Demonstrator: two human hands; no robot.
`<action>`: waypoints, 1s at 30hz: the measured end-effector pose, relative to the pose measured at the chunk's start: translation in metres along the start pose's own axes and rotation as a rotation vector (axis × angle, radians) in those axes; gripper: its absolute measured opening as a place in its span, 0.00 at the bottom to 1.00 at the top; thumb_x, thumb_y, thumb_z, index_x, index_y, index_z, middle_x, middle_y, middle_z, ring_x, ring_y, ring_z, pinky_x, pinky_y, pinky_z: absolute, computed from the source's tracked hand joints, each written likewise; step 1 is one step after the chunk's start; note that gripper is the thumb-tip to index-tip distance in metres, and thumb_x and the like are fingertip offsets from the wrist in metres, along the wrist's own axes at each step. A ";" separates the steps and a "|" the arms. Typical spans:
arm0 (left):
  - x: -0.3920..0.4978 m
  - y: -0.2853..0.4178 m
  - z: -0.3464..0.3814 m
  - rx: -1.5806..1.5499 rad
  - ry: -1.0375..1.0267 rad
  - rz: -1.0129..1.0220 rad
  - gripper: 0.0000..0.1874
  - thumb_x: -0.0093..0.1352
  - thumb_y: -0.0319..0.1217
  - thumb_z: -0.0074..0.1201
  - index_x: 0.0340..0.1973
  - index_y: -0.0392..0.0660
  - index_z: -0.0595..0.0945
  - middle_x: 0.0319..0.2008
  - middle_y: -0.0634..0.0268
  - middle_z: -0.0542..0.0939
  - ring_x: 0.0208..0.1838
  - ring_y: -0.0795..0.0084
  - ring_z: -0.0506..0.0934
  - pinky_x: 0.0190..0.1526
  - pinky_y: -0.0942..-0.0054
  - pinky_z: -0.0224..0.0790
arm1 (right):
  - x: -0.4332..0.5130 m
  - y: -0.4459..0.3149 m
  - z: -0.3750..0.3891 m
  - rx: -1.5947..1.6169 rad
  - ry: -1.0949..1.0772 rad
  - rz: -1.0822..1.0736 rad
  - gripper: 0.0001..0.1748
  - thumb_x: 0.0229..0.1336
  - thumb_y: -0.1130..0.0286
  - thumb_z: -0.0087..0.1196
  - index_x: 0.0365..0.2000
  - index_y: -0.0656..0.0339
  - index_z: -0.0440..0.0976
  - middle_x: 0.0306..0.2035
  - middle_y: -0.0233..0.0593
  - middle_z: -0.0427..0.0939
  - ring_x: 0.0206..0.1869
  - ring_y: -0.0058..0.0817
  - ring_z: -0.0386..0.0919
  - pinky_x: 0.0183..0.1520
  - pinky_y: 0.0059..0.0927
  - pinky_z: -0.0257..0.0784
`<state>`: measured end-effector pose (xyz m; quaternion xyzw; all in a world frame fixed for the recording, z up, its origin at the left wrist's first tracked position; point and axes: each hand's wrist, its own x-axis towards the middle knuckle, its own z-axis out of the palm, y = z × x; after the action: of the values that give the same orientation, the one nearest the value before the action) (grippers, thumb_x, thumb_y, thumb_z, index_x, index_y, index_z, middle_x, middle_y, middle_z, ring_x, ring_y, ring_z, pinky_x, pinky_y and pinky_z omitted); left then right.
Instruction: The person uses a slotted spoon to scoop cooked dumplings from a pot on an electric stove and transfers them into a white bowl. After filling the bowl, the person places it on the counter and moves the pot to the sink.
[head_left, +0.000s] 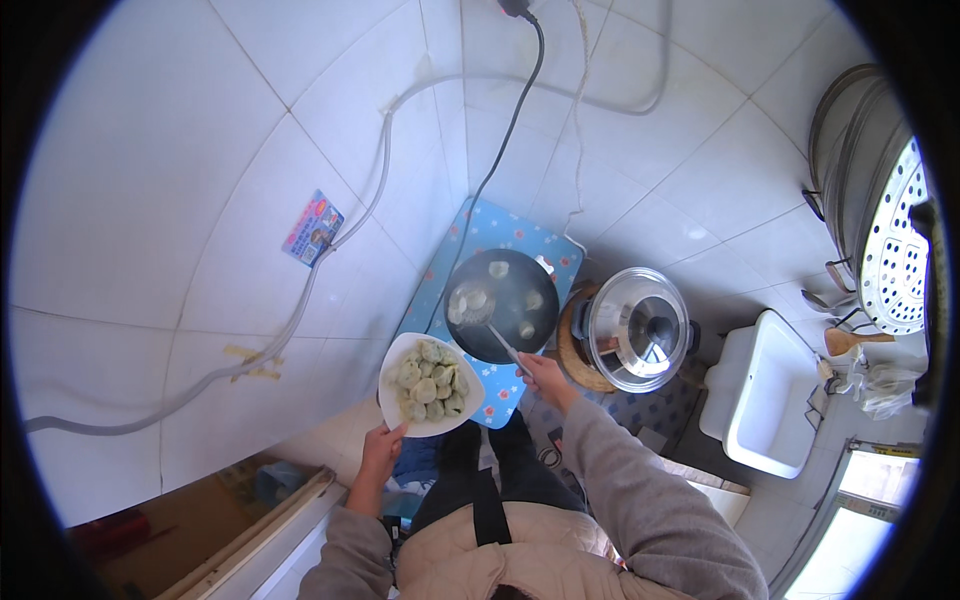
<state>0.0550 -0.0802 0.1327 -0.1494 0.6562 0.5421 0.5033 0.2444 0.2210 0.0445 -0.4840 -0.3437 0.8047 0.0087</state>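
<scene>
My left hand (384, 448) grips the near rim of a white plate (474, 409), which holds a heap of dumplings (429, 384). The plate is beside the near-left edge of a dark wok (504, 351). My right hand (545, 381) is closed around the handle of a skimmer (504, 341). Its wire head (474, 306) is inside the wok at the left and seems to carry some dumplings. A few more dumplings (527, 329) lie apart in the wok, in what looks like cloudy liquid. The wok stands on a blue flowered surface (491, 223).
Right of the wok, a lidded pot (637, 330) stands by a round wooden board (577, 352). Farther right is a white sink (776, 397). A black cord (504, 142) runs down across the wok's left side. Steamer trays (892, 247) and ladles (821, 301) hang at the right wall.
</scene>
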 end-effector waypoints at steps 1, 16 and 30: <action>0.003 -0.001 0.000 -0.005 -0.010 0.002 0.09 0.64 0.29 0.59 0.25 0.41 0.76 0.13 0.76 0.66 0.13 0.86 0.60 0.15 0.84 0.46 | -0.003 0.000 -0.002 0.000 -0.003 0.002 0.17 0.64 0.60 0.52 0.42 0.64 0.74 0.26 0.32 0.72 0.20 0.12 0.62 0.18 0.13 0.54; 0.025 0.000 0.013 -0.025 -0.082 0.015 0.07 0.65 0.29 0.58 0.28 0.41 0.77 0.14 0.78 0.65 0.13 0.88 0.58 0.15 0.84 0.44 | -0.072 -0.013 -0.034 0.047 -0.008 -0.079 0.16 0.66 0.61 0.48 0.42 0.64 0.71 0.26 0.31 0.71 0.18 0.12 0.59 0.17 0.14 0.51; 0.061 -0.006 0.037 0.002 -0.138 0.041 0.08 0.64 0.30 0.59 0.25 0.42 0.77 0.15 0.76 0.67 0.14 0.87 0.59 0.15 0.84 0.44 | -0.170 -0.052 -0.018 -0.276 0.058 -0.225 0.16 0.67 0.62 0.46 0.44 0.64 0.74 0.22 0.30 0.73 0.15 0.11 0.60 0.17 0.14 0.53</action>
<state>0.0509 -0.0291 0.0829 -0.0978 0.6233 0.5606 0.5363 0.3321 0.2112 0.1996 -0.4623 -0.5023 0.7295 0.0420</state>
